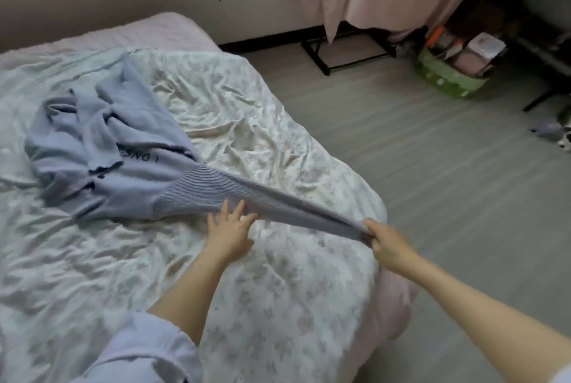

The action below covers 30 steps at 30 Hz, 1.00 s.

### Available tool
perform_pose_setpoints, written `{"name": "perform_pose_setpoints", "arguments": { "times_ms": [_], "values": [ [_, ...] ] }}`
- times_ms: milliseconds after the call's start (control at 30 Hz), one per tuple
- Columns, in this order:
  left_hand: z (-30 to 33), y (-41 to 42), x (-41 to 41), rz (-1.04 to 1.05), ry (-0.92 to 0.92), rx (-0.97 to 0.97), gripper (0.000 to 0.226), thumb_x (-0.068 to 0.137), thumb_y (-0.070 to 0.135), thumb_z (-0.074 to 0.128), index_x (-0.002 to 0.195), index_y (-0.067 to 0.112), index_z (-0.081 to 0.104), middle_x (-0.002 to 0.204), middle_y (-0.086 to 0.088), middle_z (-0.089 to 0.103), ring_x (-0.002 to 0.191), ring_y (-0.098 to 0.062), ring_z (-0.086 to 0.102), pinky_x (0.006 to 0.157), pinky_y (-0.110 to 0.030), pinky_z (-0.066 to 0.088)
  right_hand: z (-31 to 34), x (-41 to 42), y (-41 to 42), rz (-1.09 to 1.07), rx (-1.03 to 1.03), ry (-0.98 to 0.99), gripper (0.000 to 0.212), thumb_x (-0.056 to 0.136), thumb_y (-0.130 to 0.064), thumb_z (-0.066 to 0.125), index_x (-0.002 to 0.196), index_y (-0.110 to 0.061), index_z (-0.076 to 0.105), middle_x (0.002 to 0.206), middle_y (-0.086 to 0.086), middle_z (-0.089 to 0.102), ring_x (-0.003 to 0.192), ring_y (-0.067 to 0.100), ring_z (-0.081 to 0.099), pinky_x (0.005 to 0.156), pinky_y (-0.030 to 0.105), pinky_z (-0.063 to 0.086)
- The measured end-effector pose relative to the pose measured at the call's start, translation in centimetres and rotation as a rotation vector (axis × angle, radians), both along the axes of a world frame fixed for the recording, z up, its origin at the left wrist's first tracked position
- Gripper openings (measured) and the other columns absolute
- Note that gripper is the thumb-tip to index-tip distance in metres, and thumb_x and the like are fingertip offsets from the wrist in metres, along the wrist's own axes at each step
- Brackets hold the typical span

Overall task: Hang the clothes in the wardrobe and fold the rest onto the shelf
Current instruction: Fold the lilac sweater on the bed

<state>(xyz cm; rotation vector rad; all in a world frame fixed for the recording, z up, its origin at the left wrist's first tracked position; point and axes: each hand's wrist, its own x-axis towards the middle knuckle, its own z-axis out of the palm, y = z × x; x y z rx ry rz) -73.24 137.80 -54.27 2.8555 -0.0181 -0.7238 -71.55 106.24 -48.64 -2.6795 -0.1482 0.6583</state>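
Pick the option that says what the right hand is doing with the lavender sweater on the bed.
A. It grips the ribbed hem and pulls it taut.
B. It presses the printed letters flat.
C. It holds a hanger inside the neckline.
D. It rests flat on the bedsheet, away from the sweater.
A: the right hand is curled round the ribbed hem of the lavender sweater, which stretches taut toward it.

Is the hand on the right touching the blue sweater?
Touching. The head view shows the right hand with its fingers curled round the ribbed hem of the blue sweater, which is pulled taut from the bed toward the person.
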Motion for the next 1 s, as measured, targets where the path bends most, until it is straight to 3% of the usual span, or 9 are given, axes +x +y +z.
{"name": "perform_pose_setpoints", "arguments": {
  "times_ms": [100, 233, 333, 467, 533, 633, 800, 867, 1000],
  "values": [
    [0.8, -5.1, 0.6, -0.02, -0.06, -0.082, 0.059, 0.094, 0.034, 0.049, 0.146, 0.03, 0.021, 0.159, -0.001, -0.003, 0.145, -0.029, -0.007, 0.113, -0.055, 0.014, 0.9, 1.0, -6.3, -0.261, -0.181, -0.087, 0.025, 0.087, -0.007, 0.045, 0.105, -0.02, 0.056, 0.109, 0.015, 0.062, 0.097, 0.037, 0.059, 0.076, 0.038, 0.047],
    [2.1, -10.5, 0.8, -0.045, -0.151, -0.165, 0.055, 0.094, 0.029, 0.048, 0.144, 0.024, 0.027, 0.157, -0.005, 0.011, 0.145, -0.028, 0.007, 0.114, -0.047, 0.018, 1.8, -0.6, -13.4, -0.587, -0.404, -0.141, 0.03, 0.088, -0.009, 0.039, 0.113, -0.019, 0.053, 0.118, 0.014, 0.057, 0.106, 0.036, 0.056, 0.082, 0.039, 0.042],
    [2.4, -12.4, 0.7, -0.086, -0.149, -0.141, 0.055, 0.094, 0.028, 0.047, 0.145, 0.023, 0.028, 0.156, -0.004, 0.014, 0.144, -0.024, 0.011, 0.115, -0.042, 0.019, 1.1, -1.0, -13.2, -0.609, -0.47, -0.091, 0.031, 0.091, -0.012, 0.04, 0.119, -0.015, 0.052, 0.126, 0.014, 0.053, 0.119, 0.033, 0.048, 0.097, 0.043, 0.036],
    [2.4, -12.0, 0.6, -0.064, -0.109, -0.148, 0.052, 0.094, 0.027, 0.046, 0.144, 0.021, 0.029, 0.154, -0.007, 0.019, 0.142, -0.025, 0.015, 0.113, -0.042, 0.022, -0.1, -0.1, -9.0, -0.459, -0.418, -0.064, 0.037, 0.09, -0.014, 0.043, 0.127, -0.018, 0.046, 0.133, 0.006, 0.048, 0.126, 0.026, 0.04, 0.108, 0.053, 0.022],
    [2.1, -10.6, 0.4, -0.044, -0.107, -0.138, 0.053, 0.093, 0.028, 0.049, 0.143, 0.022, 0.031, 0.152, -0.006, 0.022, 0.14, -0.023, 0.019, 0.112, -0.041, 0.026, -1.0, 0.2, -7.0, -0.345, -0.401, -0.093, 0.051, 0.087, -0.012, 0.045, 0.136, -0.023, 0.036, 0.138, 0.001, 0.041, 0.132, 0.021, 0.033, 0.109, 0.063, 0.008],
    [0.8, -7.2, 0.0, 0.008, -0.098, -0.109, 0.054, 0.093, 0.033, 0.05, 0.142, 0.02, 0.032, 0.151, -0.007, 0.025, 0.138, -0.024, 0.024, 0.108, -0.04, 0.031, -3.1, 0.9, -3.1, -0.166, -0.376, -0.159, 0.068, 0.085, -0.011, 0.045, 0.146, -0.026, 0.017, 0.15, 0.001, 0.023, 0.141, 0.019, 0.016, 0.108, 0.065, -0.003],
    [-2.1, 0.5, -1.6, 0.07, -0.067, -0.012, 0.056, 0.091, 0.026, 0.048, 0.143, 0.02, 0.029, 0.148, -0.006, 0.026, 0.136, -0.024, 0.025, 0.105, -0.038, 0.034, -6.7, 0.4, 5.4, 0.047, -0.251, -0.099, 0.066, 0.089, -0.011, 0.04, 0.148, -0.026, 0.014, 0.155, 0.001, 0.015, 0.142, 0.018, 0.012, 0.114, 0.055, 0.003],
    [-3.5, 4.5, -2.2, 0.12, -0.032, 0.041, 0.06, 0.091, 0.024, 0.047, 0.146, 0.024, 0.021, 0.154, -0.006, 0.015, 0.142, -0.027, 0.013, 0.109, -0.045, 0.028, -8.2, -0.1, 9.9, 0.152, -0.204, -0.089, 0.063, 0.091, -0.014, 0.04, 0.147, -0.027, 0.016, 0.155, 0.0, 0.016, 0.142, 0.017, 0.014, 0.115, 0.051, 0.005],
    [-5.6, 11.4, -2.6, 0.135, 0.015, 0.117, 0.086, 0.086, 0.04, 0.056, 0.149, 0.036, -0.003, 0.158, -0.001, -0.013, 0.145, -0.028, -0.011, 0.114, -0.05, 0.015, -10.2, -0.9, 18.3, 0.408, -0.127, -0.139, 0.063, 0.089, -0.016, 0.044, 0.146, -0.024, 0.019, 0.154, 0.001, 0.018, 0.141, 0.017, 0.017, 0.114, 0.048, 0.009]
  ]
}}
